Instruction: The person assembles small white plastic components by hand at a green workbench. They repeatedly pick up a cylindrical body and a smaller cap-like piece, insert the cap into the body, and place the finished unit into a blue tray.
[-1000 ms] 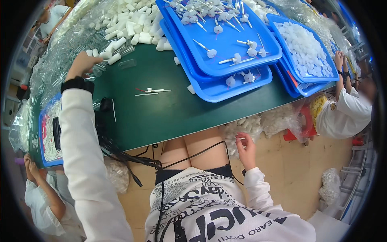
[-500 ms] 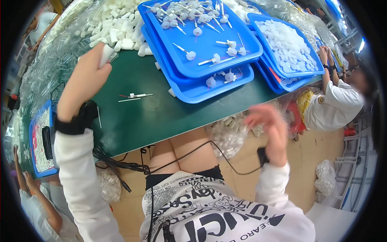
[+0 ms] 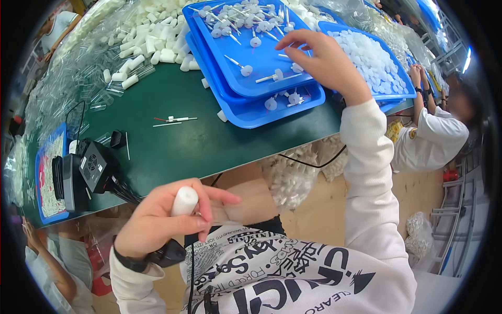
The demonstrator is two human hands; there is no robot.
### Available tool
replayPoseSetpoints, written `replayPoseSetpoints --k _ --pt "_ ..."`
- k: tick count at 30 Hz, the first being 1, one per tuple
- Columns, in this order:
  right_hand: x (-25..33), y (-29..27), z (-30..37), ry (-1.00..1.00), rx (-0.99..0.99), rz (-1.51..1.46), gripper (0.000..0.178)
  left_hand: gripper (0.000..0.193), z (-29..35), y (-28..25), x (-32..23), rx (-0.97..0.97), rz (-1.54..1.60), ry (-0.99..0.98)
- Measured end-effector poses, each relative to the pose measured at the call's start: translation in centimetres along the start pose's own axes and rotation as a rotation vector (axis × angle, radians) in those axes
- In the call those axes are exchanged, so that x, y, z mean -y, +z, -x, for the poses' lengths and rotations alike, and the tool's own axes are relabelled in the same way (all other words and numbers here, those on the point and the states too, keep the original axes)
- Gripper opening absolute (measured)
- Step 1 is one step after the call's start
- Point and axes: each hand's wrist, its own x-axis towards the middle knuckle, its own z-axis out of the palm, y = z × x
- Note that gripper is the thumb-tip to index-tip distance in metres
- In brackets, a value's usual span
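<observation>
My left hand [image 3: 167, 217] is near my lap, below the table edge, closed around a white cylindrical plug [image 3: 185, 201] that stands up between thumb and fingers. Something clear, perhaps a transparent tube, shows faintly beside its fingertips; I cannot make it out well. Over the right side of the top blue tray [image 3: 243, 86] reaches my right hand [image 3: 332, 65], fingers bent and apart, with nothing visible in them. Below its fingertips lie white stick-and-disc pieces [image 3: 277, 75], partly covered by the hand. More such pieces [image 3: 253, 18] are heaped at the tray's far end.
White plugs [image 3: 159, 44] and clear tubes [image 3: 57, 89] pile up at the back left. Another blue tray holds translucent discs [image 3: 368, 60]. A thin stick assembly [image 3: 172, 120] lies on the green table [image 3: 209, 144]. A black device [image 3: 97, 166] sits left. Co-workers are at both sides.
My left hand has come back from the plug pile to my lap with a white plug. My right hand has moved up and forward from beside the table to over the blue tray.
</observation>
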Motion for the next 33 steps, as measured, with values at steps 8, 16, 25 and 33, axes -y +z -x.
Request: replayPoseSetpoints --k 8,16,25,33 --pt "-0.4 3.6 -8.0 0.490 0.137 0.296 0.043 0.006 -1.4 -0.4 4.0 -0.014 0.354 -0.099" --pt "1.7 3.5 -6.0 0.394 -0.071 0.537 0.025 0.022 -1.5 -1.7 6.5 0.085 0.431 -0.058" --pt "12.9 1.3 9.8 -0.050 0.038 -0.443 0.024 0.022 -0.6 0.6 6.9 -0.118 -0.262 0.308" --pt "12.6 3.0 14.6 -0.006 0.062 -0.592 0.015 0.033 -0.7 0.9 7.9 -0.295 -1.023 0.636"
